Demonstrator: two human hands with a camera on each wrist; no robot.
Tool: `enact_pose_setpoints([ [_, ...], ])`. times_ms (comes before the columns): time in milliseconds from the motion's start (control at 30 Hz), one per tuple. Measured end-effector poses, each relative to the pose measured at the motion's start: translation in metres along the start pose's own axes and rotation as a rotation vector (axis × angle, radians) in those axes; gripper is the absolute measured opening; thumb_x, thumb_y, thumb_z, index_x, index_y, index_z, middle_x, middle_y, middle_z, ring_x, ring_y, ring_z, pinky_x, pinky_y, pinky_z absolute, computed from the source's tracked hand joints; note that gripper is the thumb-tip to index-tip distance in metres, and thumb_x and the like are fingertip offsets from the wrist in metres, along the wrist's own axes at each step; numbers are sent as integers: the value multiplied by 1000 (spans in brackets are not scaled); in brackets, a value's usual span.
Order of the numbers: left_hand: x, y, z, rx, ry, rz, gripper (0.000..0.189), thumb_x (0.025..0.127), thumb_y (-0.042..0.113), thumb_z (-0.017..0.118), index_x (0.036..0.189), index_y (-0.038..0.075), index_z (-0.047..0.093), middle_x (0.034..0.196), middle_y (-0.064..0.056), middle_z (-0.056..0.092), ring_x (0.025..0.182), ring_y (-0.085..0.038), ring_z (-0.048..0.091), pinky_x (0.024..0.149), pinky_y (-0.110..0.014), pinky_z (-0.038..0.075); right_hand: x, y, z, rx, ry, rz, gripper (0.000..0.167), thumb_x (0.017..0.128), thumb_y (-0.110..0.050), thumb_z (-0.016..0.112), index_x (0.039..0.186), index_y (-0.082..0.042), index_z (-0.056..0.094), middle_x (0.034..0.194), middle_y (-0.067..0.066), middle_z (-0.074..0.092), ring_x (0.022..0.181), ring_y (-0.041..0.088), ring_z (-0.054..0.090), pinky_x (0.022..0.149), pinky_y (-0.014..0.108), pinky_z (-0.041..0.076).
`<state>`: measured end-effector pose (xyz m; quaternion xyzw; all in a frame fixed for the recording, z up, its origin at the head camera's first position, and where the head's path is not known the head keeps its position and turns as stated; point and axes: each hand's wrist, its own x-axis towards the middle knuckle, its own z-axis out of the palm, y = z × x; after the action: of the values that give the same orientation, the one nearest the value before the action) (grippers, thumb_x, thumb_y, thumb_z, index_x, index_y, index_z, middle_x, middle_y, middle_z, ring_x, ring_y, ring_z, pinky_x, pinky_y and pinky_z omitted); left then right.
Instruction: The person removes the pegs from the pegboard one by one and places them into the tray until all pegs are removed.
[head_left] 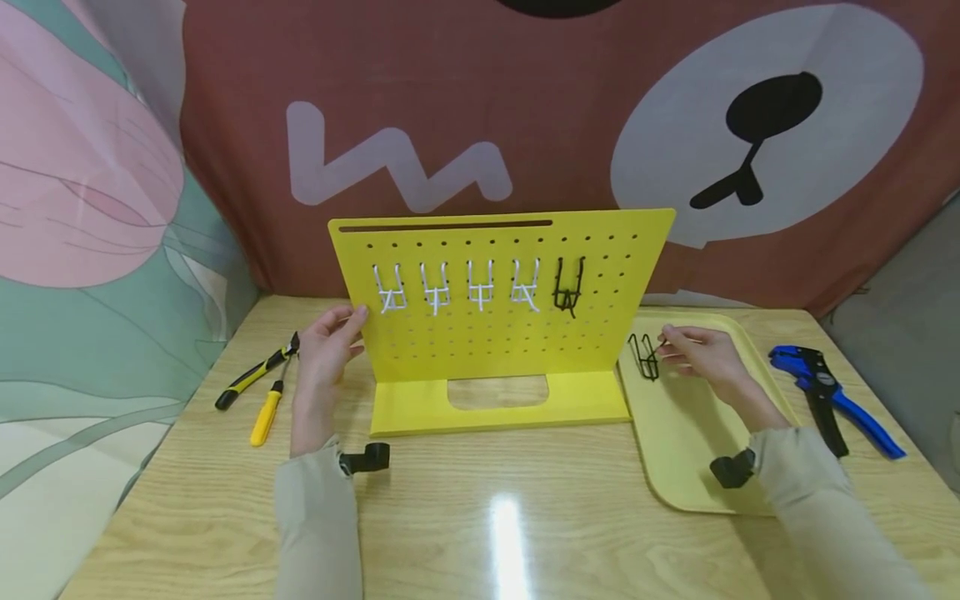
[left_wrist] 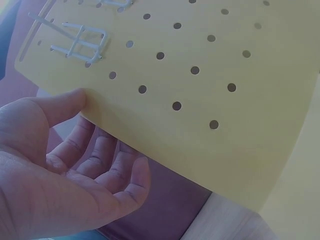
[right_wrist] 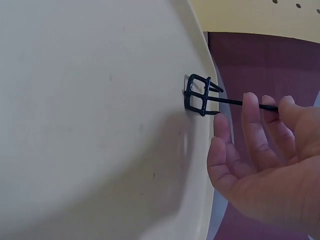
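A yellow pegboard (head_left: pixel 495 333) stands upright on its base, with a row of white wire hooks (head_left: pixel 436 287) and one black hook (head_left: pixel 568 287) hung on it. At its left edge my left hand (head_left: pixel 327 342) holds the board, thumb on the front face and fingers behind, as the left wrist view shows. Over the tray my right hand (head_left: pixel 701 354) pinches the thin prong of a black wire hook (right_wrist: pixel 197 95) between thumb and fingers. The hook's square frame points away from the palm, near the tray's edge.
The pale yellow tray (head_left: pixel 686 467) lies right of the pegboard. Beyond it on the table (head_left: pixel 450 500) is a blue and black wire stripper (head_left: pixel 832 396). Pliers (head_left: pixel 255 372) and a yellow-handled screwdriver (head_left: pixel 267 412) lie left of the left hand. A printed curtain (head_left: pixel 420 83) hangs behind.
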<state>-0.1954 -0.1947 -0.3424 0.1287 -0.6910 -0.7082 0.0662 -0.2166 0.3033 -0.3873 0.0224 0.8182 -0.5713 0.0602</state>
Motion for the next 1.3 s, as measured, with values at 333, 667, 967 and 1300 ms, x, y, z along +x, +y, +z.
enact_pose_setpoints([
  [333, 0, 0, 0, -6, -1, 1, 19, 91, 29, 67, 99, 13, 60, 90, 9, 59, 83, -8, 56, 80, -29, 47, 2, 0, 6, -7, 8, 27, 32, 93, -47, 59, 109, -19, 63, 83, -14, 70, 81, 8, 68, 69, 27, 54],
  [667, 1, -1, 0, 9, -7, -5, 22, 92, 31, 66, 102, 12, 60, 94, 8, 59, 86, -9, 56, 83, -32, 46, 1, -3, 9, -51, -43, 60, 68, 95, -51, 51, 131, 6, 47, 93, -7, 72, 85, 10, 69, 71, 31, 54],
  [967, 1, -3, 0, 6, -14, -3, 23, 92, 30, 66, 104, 11, 60, 93, 8, 59, 86, -9, 57, 82, -31, 47, -12, -11, 11, 66, 32, -103, 46, 97, -36, 56, 136, -13, 45, 84, -1, 72, 73, 17, 70, 69, 27, 55],
  [1300, 1, -1, -1, -2, -13, 0, 22, 92, 29, 66, 103, 11, 60, 93, 8, 59, 85, -10, 56, 82, -31, 46, -41, -51, 49, 307, 149, -461, 19, 96, -12, 59, 114, -8, 65, 81, -3, 72, 77, 9, 68, 67, 20, 54],
])
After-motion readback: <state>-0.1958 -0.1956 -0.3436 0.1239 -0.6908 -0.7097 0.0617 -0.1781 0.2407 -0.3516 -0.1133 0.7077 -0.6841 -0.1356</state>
